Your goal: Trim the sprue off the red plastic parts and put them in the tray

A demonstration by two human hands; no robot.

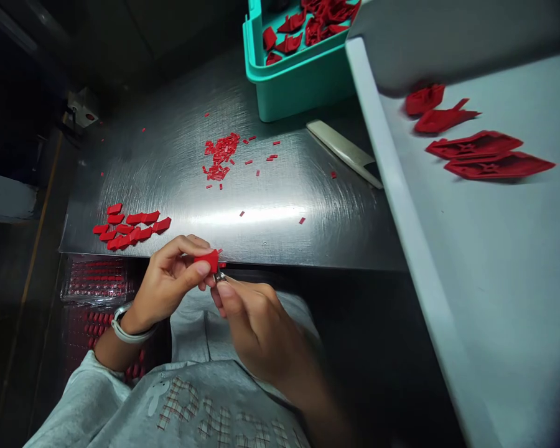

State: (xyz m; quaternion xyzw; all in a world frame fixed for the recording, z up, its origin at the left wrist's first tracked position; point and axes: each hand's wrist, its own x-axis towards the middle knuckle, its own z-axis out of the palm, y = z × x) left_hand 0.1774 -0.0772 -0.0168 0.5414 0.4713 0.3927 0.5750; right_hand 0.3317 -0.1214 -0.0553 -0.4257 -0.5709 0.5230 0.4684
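Between the thumb and fingers of my left hand point(175, 274) is a small red plastic part point(208, 260), held just off the table's front edge. Thin red tabs stick out at its right side. My right hand point(254, 317) is closed on a small metal tool point(219, 275), whose tip meets the lower right of the red part. Most of that tool is hidden in the fingers, so its kind does not show. A cluster of similar red parts point(130, 229) lies on the table to the left of my hands.
On the metal table point(280, 242) lies a pile of tiny red scraps point(221, 155). A teal bin point(303, 96) of red pieces stands behind, near a pale-handled tool point(343, 149). A white tray point(401, 180) with larger red pieces point(476, 149) is at right. Clear trays point(96, 280) sit lower left.
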